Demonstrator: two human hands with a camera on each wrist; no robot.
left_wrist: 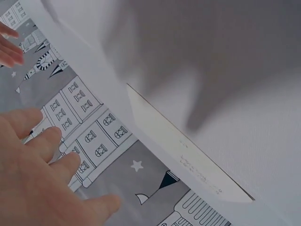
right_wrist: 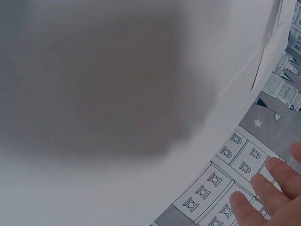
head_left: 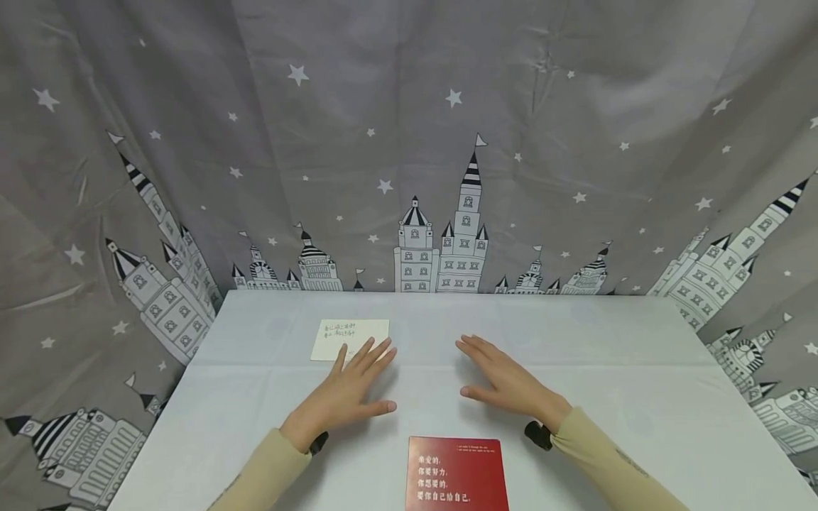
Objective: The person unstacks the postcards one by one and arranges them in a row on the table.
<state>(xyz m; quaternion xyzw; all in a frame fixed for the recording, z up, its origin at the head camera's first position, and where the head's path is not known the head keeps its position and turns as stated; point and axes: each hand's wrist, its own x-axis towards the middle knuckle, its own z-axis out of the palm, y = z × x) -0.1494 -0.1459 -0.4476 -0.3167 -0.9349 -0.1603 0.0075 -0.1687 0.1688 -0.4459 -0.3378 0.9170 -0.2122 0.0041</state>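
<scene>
Left hand [head_left: 348,397]: fingers spread wide, nearest the handwritten card [head_left: 345,332]
Right hand [head_left: 508,383]: fingers extended, thumb apart, over the white worktop [head_left: 639,397]
Handwritten card: flat toward the back, left of centre
Red booklet [head_left: 456,472]: near side, around the middle

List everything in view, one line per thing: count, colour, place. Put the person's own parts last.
Cream rectangular paper card with handwriting: one, cream, far left part of the table
Red rectangular card or booklet with white print: one, red, near edge of the head view, between the forearms
Flat white table: one, white, beneath both hands
Grey fabric backdrop printed with castles and stars: one, grey, behind and beside the table
Black wrist-worn devices: two, black, one at each wrist
Long fabric sleeves: two, beige, on the forearms
Left hand: one, bare, beside the cream card
Right hand: one, bare, right of centre
</scene>
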